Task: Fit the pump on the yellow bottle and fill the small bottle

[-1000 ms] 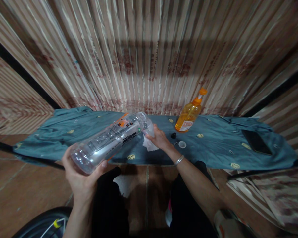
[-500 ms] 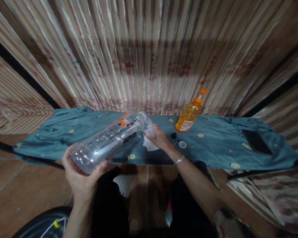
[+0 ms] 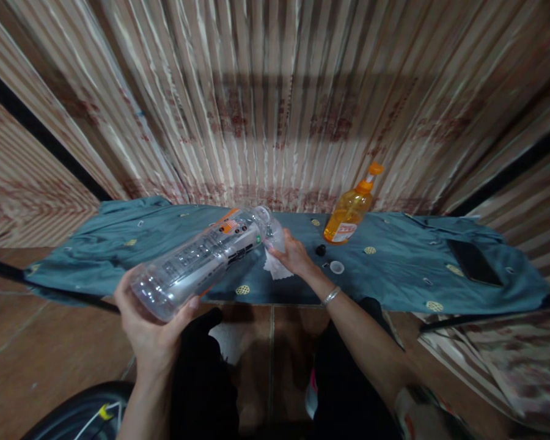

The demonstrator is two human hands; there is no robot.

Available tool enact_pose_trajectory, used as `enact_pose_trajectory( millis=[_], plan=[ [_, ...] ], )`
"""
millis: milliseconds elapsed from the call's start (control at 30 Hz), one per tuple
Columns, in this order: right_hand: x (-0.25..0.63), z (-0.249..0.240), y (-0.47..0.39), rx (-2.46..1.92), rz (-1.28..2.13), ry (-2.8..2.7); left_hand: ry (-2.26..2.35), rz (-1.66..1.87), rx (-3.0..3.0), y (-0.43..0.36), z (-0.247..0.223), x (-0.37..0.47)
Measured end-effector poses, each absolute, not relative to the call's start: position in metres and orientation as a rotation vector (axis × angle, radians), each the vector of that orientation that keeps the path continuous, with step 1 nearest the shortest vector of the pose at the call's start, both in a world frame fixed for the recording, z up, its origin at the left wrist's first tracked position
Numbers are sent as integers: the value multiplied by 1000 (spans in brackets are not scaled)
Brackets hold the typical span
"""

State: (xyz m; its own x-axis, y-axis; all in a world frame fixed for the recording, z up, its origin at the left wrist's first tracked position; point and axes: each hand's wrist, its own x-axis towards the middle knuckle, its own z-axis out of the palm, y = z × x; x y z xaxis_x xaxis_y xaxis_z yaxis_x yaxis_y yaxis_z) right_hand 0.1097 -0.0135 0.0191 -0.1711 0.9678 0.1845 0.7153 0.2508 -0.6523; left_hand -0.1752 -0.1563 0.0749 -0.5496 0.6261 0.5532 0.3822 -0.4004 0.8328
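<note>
Left hand (image 3: 149, 327) cups a glossy, clear, cylindrical plastic bottle (image 3: 199, 266), right hand (image 3: 296, 253) pinching thin, ragged-edged white tissue (image 3: 277, 269) at its far end.

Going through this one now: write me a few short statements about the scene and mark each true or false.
1. The left hand grips the clear bottle near its base. True.
2. The right hand has a bare wrist. False: a silver bracelet circles it.
3. White tissue hangs below the right hand's fingers. True.
4. The phone-like slab lies left of the orange pump bottle. False: it lies to the right.
5. The cloth is plain red. False: it is blue-green with yellow motifs.
</note>
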Motion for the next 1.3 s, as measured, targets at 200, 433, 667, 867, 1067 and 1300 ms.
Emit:
enact_pose_trajectory(
  millis=[200,433,667,867,1067,1300],
  plan=[
    [109,18,-13,-1551,549,-1942,1625,2079,1463,-156,72,-176],
    [110,16,-12,-1528,533,-1956,1633,2076,1436,-154,71,-177],
    [109,16,-13,-1547,531,-1949,1633,2079,1500,-155,73,-174],
    [110,18,-13,-1542,559,-1956,1654,2050,1447,-156,76,-172],
    [110,16,-13,-1519,522,-1959,1660,2050,1435,-156,76,-172],
    [110,20,-14,-1536,565,-1962,1655,2047,1434,-157,78,-170]
  ],
)
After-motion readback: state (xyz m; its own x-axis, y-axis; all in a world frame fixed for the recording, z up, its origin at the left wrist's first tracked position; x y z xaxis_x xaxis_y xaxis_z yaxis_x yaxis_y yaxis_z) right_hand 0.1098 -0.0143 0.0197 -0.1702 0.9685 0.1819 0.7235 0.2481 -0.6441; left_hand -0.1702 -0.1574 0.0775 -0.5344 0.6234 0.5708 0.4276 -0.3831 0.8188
